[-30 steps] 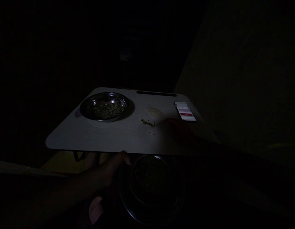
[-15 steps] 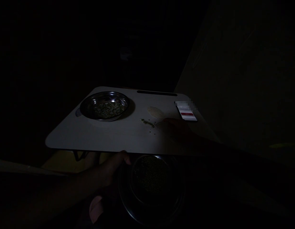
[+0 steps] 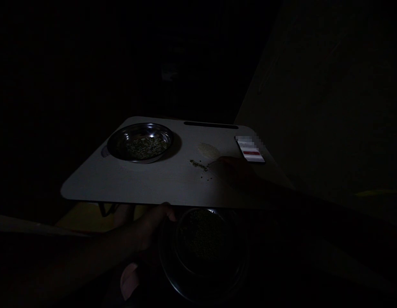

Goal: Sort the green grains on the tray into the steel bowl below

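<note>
Below the table's near edge, my left hand (image 3: 156,220) grips the rim of a metal bowl (image 3: 172,280), its thumb over the edge. Small green grains, like mung beans (image 3: 204,235), lie inside that bowl. My right hand (image 3: 232,169) is a dark shape low over the tabletop, beside a short line of green grains (image 3: 198,164) with a few strays. Its fingers are too dark to make out. Just beyond the line is a flat heap of pale grains (image 3: 208,149), perhaps rice.
A shiny steel bowl (image 3: 140,143) with mixed pale and green grains stands on the white table (image 3: 127,184) at the left. A lit phone (image 3: 251,149) lies near the right edge. A dark slot (image 3: 211,125) runs along the far edge. To the right is a wall (image 3: 314,107).
My right hand has shifted very slightly at the line of green grains. My left hand and the bowl it holds stay where they were.
</note>
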`<state>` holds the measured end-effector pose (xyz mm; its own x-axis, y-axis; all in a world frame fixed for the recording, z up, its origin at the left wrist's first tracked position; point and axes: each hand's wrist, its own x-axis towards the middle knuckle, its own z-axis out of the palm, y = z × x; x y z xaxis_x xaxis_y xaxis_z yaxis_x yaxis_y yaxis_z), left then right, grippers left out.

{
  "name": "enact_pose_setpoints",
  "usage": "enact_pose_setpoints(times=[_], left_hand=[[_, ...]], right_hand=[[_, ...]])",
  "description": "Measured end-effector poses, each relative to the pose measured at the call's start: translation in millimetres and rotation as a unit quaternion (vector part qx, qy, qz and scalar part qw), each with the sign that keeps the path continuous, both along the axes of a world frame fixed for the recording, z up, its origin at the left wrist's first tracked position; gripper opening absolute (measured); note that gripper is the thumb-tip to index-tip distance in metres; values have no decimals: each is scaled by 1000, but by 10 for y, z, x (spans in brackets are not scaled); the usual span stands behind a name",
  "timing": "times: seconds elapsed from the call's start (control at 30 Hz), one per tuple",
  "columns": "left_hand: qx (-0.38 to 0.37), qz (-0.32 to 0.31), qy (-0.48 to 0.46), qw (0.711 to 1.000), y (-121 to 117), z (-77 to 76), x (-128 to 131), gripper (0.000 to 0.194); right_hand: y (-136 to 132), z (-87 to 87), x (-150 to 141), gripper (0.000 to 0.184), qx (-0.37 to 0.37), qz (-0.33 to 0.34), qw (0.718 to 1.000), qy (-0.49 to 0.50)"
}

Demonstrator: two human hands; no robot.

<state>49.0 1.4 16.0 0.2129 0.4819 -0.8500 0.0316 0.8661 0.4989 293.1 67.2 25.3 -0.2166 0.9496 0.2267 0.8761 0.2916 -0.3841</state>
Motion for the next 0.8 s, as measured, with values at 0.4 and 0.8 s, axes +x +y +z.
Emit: enact_pose_setpoints(times=[0.4,0.8], left_hand=[[-3,-6,-36,999,-5,-13,-17,4],[9,9,-30,999,1,21,-7,5]], right_hand=[[-40,-22,37,33,-6,19,999,28],[88,22,-38,30,-19,31,999,-3]])
